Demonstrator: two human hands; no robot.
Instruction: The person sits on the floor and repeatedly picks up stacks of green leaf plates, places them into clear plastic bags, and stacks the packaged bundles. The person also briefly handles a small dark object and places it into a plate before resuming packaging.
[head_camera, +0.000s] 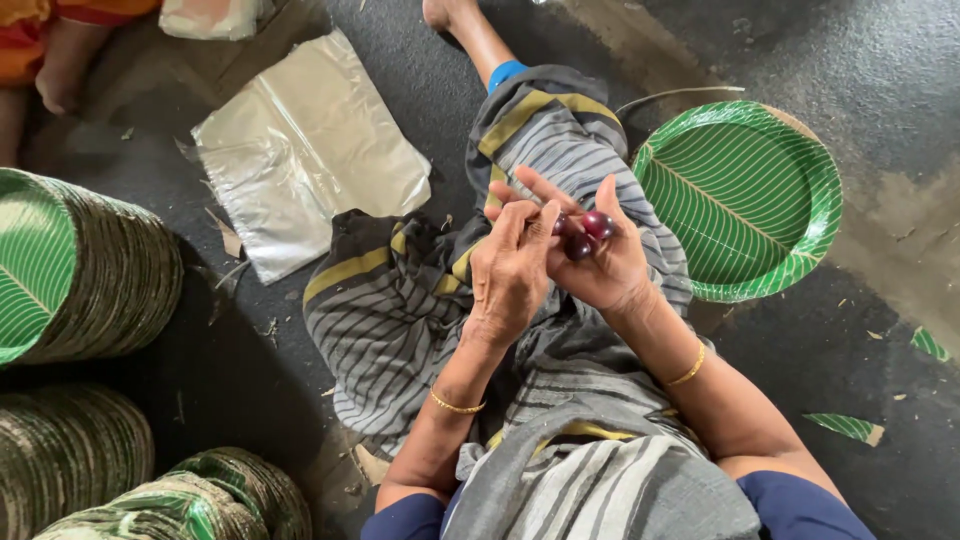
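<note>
While both hands pinch dark red beads, a green plate lies beside.

the left hand and right hand meet above the lap, touching, with small round fruits in the right hand's fingers. right of the hands a leaf-pattern paper plate lies on the floor. left of the lap lies a plastic bag; farther left, plate stacks.
</note>
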